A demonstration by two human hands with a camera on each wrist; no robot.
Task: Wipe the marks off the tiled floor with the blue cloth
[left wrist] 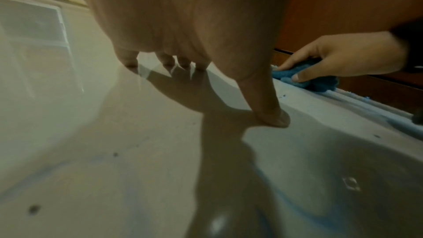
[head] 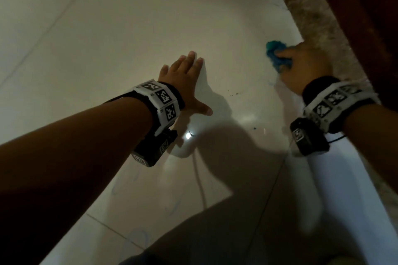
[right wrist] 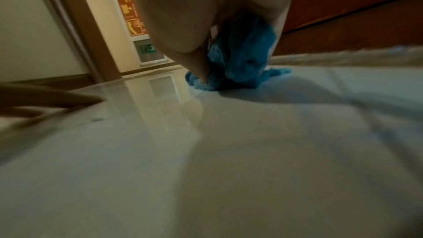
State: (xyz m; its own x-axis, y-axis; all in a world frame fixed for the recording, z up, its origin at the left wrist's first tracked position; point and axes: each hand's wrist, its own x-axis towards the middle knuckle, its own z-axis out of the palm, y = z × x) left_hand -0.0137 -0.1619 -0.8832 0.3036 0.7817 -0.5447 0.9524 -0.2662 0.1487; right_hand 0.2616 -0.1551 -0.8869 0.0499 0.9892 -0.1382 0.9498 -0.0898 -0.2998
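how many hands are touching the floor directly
1. The left hand is spread flat on the floor; the right hand grips the cloth, pressing it down by the stone strip.

Head cam high, downward; both wrist cams near floor level, sharing blue cloth [left wrist: 304,77].

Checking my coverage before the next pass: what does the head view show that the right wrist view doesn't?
Head only: both wristbands, faint blue marks on the near tiles, the left hand flat on the floor. Right wrist only: a wall sign and door frame. Both: the right hand gripping the cloth against the floor.
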